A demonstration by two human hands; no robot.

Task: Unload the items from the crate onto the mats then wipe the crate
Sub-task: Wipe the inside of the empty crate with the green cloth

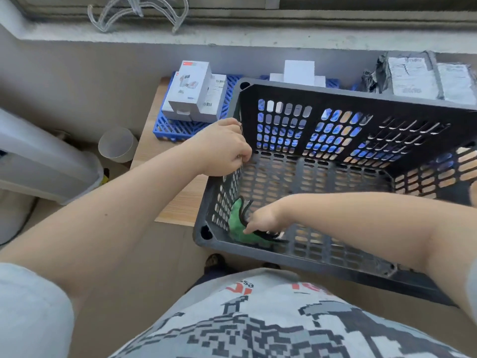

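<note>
worktop (pixel 180 202): light wood, carrying the crate and the mats at its far edge.
crate (pixel 361 99): black perforated plastic, tipped toward the person, its near corner past the worktop edge; nothing inside but the cloth.
mats (pixel 180 129): blue lattice mats behind the crate, along the wall.
boxes (pixel 192 91): white cartons stacked on the left mat; more white boxes (pixel 299 72) on a mat behind the crate's far rim.
parcels (pixel 426 76): grey bagged parcels at the far right.
left hand (pixel 222 148): fingers curled over the crate's left rim, grasping it.
right hand (pixel 263 219): inside the crate, fingers pressing down on the cloth.
cloth (pixel 238 223): green, bunched in the crate's near left corner against the wall.
</note>
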